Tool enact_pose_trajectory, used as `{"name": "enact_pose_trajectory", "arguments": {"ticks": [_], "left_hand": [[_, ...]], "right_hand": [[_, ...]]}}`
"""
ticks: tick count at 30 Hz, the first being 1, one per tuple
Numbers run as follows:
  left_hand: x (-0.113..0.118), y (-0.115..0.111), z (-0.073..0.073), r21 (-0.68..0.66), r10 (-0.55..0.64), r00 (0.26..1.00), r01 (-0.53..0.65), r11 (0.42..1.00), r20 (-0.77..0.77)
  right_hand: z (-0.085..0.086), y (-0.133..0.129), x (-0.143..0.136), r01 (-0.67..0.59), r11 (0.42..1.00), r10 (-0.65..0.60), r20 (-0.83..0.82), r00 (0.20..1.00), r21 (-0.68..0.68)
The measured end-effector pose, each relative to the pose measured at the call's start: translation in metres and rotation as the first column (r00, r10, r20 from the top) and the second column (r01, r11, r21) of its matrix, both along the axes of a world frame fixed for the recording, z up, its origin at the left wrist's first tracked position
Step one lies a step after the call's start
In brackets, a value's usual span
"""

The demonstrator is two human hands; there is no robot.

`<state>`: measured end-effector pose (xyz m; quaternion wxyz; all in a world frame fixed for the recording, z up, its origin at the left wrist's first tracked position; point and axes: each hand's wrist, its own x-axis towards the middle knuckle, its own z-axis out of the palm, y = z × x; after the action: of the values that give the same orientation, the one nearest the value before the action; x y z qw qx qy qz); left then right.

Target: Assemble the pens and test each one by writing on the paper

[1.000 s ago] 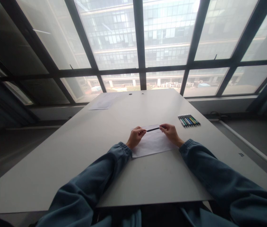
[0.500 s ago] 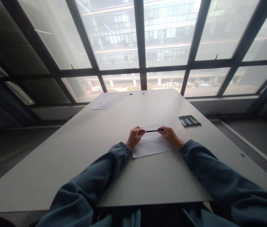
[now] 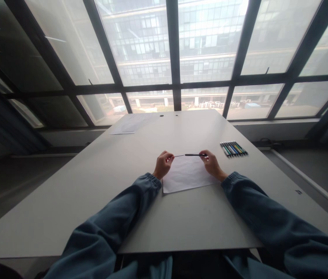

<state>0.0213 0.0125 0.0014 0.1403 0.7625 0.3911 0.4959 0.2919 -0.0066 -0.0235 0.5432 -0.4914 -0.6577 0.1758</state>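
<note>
My left hand [image 3: 164,163] pinches the end of a thin dark rod [image 3: 179,155], which looks like a pen refill. My right hand [image 3: 210,162] is closed on a black pen barrel [image 3: 192,155]. Rod and barrel lie nearly in one line, level, with the rod's light tip close to the barrel's left end; whether they touch is too small to tell. Both are held above the far edge of a white sheet of paper [image 3: 187,176] on the white table [image 3: 164,221].
Several pens [image 3: 234,148] lie side by side in a row on the right. Another paper sheet [image 3: 129,124] is at the far left of the table. A small dark mark [image 3: 298,192] shows near the right edge. Large windows stand beyond the table.
My hands have moved slightly apart and away from me. The single dark pen between them now shows as a thin rod at the left and a thicker barrel at the right.
</note>
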Motion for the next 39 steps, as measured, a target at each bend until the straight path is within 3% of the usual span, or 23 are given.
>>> {"name": "enact_pose_trajectory", "arguments": {"ticks": [5, 8, 15, 21, 27, 34, 39], "left_hand": [[-0.011, 0.016, -0.007, -0.155, 0.155, 0.974, -0.13, 0.979, 0.163], [-0.013, 0.017, -0.008, -0.209, 0.16, 0.968, -0.118, 0.971, 0.196], [-0.002, 0.003, -0.002, -0.1, -0.051, 0.999, 0.05, 0.994, -0.012], [0.001, 0.004, -0.01, -0.083, -0.193, 0.939, 0.177, 0.981, -0.284], [-0.001, 0.008, -0.016, -0.076, -0.203, 0.888, 0.189, 0.979, -0.411], [-0.001, 0.005, -0.015, -0.071, -0.175, 0.876, 0.16, 0.985, -0.449], [-0.001, 0.004, -0.014, -0.078, -0.199, 0.89, 0.183, 0.98, -0.41]], "right_hand": [[0.0, -0.001, 0.0, 0.04, 0.999, -0.039, -0.025, 0.999, 0.02], [-0.002, 0.0, 0.001, 0.032, 0.999, -0.032, -0.011, 0.999, -0.003], [-0.007, 0.001, 0.002, -0.002, 0.999, 0.008, 0.142, 0.99, -0.043], [-0.008, 0.001, 0.003, 0.003, 1.0, 0.007, 0.319, 0.948, -0.029], [-0.01, 0.001, 0.003, 0.027, 0.999, -0.015, 0.432, 0.902, -0.021], [-0.005, -0.002, -0.002, 0.055, 0.998, -0.066, 0.343, 0.937, 0.041], [0.002, -0.008, -0.004, 0.0, 0.996, -0.028, 0.341, 0.94, 0.084]]}}
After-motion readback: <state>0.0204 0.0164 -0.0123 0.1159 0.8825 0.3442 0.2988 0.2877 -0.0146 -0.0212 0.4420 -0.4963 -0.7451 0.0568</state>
